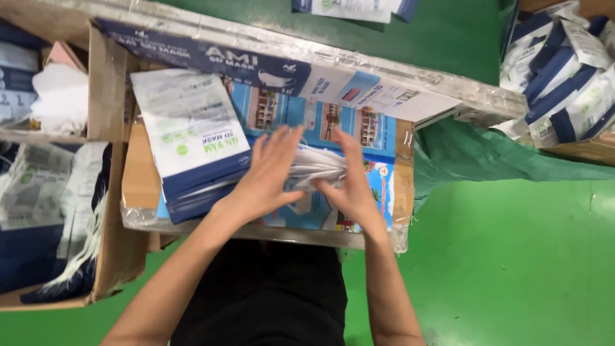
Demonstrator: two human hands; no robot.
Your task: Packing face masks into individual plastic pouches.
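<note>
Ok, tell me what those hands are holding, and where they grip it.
Left hand and right hand press a stack of white masks between them, one palm at each end.

Your left hand and right hand press together on a bunch of white masks, fingers spread, squeezing it from both sides. They sit over a blue printed sheet on a cardboard tray. Just left of your left hand lies a stack of white-and-navy packets. Beyond it stands an open carton; the floor is green.
</note>
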